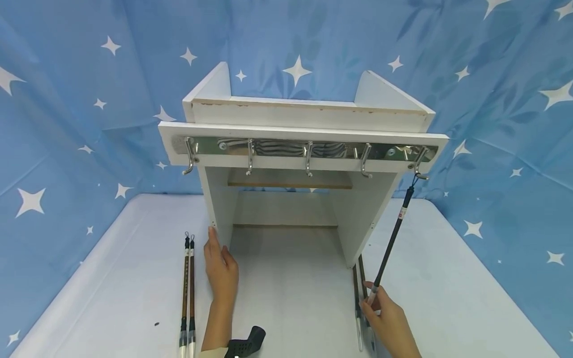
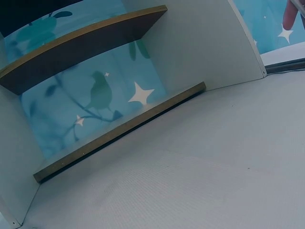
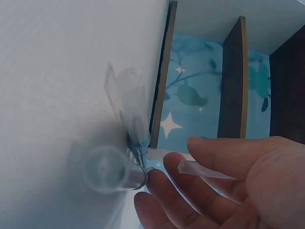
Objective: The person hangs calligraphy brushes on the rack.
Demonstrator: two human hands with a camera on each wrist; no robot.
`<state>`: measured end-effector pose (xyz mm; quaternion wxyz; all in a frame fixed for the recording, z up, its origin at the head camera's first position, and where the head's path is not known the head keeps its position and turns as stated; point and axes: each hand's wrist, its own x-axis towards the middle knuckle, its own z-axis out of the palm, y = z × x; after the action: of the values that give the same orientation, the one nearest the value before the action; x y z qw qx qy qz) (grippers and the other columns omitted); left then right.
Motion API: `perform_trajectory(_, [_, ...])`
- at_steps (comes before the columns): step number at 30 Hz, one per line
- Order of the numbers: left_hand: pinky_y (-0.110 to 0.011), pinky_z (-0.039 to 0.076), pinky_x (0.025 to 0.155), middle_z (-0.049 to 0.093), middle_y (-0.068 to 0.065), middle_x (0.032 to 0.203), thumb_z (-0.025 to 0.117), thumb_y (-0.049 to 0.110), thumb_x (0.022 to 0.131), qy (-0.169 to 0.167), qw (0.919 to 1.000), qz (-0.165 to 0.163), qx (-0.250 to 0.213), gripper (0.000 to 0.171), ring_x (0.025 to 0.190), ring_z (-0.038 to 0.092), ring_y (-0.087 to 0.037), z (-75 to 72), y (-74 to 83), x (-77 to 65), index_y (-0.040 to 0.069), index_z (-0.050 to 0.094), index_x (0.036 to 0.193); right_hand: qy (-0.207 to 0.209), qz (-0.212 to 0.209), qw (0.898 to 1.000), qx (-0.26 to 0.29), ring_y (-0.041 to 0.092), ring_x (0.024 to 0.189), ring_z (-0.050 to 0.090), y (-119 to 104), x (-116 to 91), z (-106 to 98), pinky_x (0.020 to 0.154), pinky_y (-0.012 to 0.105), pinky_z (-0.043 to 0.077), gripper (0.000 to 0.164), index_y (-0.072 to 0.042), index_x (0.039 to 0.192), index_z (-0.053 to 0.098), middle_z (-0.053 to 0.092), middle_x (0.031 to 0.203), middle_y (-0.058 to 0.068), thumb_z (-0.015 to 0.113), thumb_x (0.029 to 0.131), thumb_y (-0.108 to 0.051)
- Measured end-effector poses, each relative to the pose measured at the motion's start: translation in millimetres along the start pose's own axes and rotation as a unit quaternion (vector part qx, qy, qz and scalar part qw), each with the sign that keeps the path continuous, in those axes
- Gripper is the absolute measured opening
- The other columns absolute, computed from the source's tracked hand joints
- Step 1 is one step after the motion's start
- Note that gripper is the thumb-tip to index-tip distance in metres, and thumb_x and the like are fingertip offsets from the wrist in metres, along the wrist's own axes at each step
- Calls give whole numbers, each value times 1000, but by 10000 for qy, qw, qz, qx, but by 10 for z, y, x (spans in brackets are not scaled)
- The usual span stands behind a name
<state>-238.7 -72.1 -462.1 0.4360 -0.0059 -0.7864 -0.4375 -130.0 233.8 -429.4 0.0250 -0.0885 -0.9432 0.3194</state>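
Leftmost, a blue star-patterned curtain (image 1: 62,149) stands beyond both hands, behind the white worktop (image 1: 130,283). To the left of the left hand, two brown brushes (image 1: 185,283) lie side by side, looped ends pointing away from the person and pale tips toward the person; a dark speck (image 1: 156,324) lies left of these. The left hand (image 1: 221,278) has its fingers nearly straight and the thumb parted from them, resting against the left side panel (image 1: 214,199) of a white shelf unit and gripping nothing. A black device (image 1: 245,343) sits at that wrist. Between and beyond the hands stands the shelf unit (image 1: 309,114), its front board (image 1: 277,161) bearing a metal strip with five hooks (image 1: 308,159). Immediately left of the right hand, two dark brushes (image 1: 356,291) lie on the worktop beside the right side panel (image 1: 369,204), clear caps toward the person. The right hand (image 1: 388,318) is partly closed, thumb and curved fingers about the clear-capped lower end of the black brush (image 1: 391,248). This brush slants up and away from the right hand, its cord loop on the rightmost hook (image 1: 420,161).
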Motion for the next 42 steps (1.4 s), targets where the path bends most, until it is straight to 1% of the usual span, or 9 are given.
perform_trajectory(5, [-52,49,84,43,-28,121,44,-7,90,4,10000,21,9,67,110,49,-40,3,9,6,17,17,146,-104,-46,9999,-53,16,75,63,26,2,-5,59,30,53,46,-3,124,48,62,78,-2,64,82,-11])
perform_trajectory(10, [-52,48,84,43,-27,120,43,-7,90,-7,10000,-16,46,67,109,49,-40,3,2,5,19,17,146,-158,-119,9996,-201,17,75,62,43,4,-9,64,36,52,47,-2,122,50,63,78,-2,67,80,-11])
perform_trajectory(15, [-53,48,84,43,-28,120,43,-8,90,-9,10000,-26,51,68,110,49,-40,0,-2,-2,18,17,146,-215,-121,9993,-269,15,75,62,43,11,-9,64,36,51,41,-1,117,53,63,80,-1,67,79,-10])
perform_trajectory(20, [-54,48,84,44,-28,119,44,-8,89,43,10000,0,33,69,110,49,-41,5,-9,-11,19,17,146,-266,-70,9990,-349,12,76,60,35,16,-6,66,34,51,45,-2,122,51,63,83,-2,66,81,-11])
perform_trajectory(26, [-54,48,84,44,-28,120,45,-8,89,99,9999,47,-11,69,109,49,-41,14,-8,5,19,18,146,-168,-227,9990,-340,14,78,60,38,8,-10,63,29,50,47,-1,123,50,62,89,1,67,79,-8])
perform_trajectory(31, [-54,48,82,44,-28,119,45,-9,89,109,9999,66,-5,68,109,49,-41,17,-9,7,18,19,146,-264,-63,9986,-459,21,82,58,41,12,-9,61,32,50,56,-1,127,46,57,101,14,68,76,-6])
perform_trajectory(34, [-54,48,83,44,-29,119,44,-8,89,106,9999,63,-1,68,109,49,-41,19,-11,9,18,18,146,-429,32,9979,-490,21,79,57,52,15,-8,60,33,50,59,1,128,45,54,101,18,69,74,-5])
perform_trajectory(37, [-54,48,85,44,-28,119,44,-8,89,97,9999,44,-1,67,111,48,-41,18,-12,9,16,19,146,-568,137,9971,-485,18,75,57,63,18,-12,58,32,50,59,4,128,44,54,98,16,68,75,-7])
perform_trajectory(42, [-53,47,87,44,-27,120,44,-7,90,30,10000,-13,25,64,112,48,-40,14,-18,6,13,20,145,-821,275,9931,-790,20,74,58,69,26,5,61,38,51,61,9,127,42,57,89,12,68,77,-13])
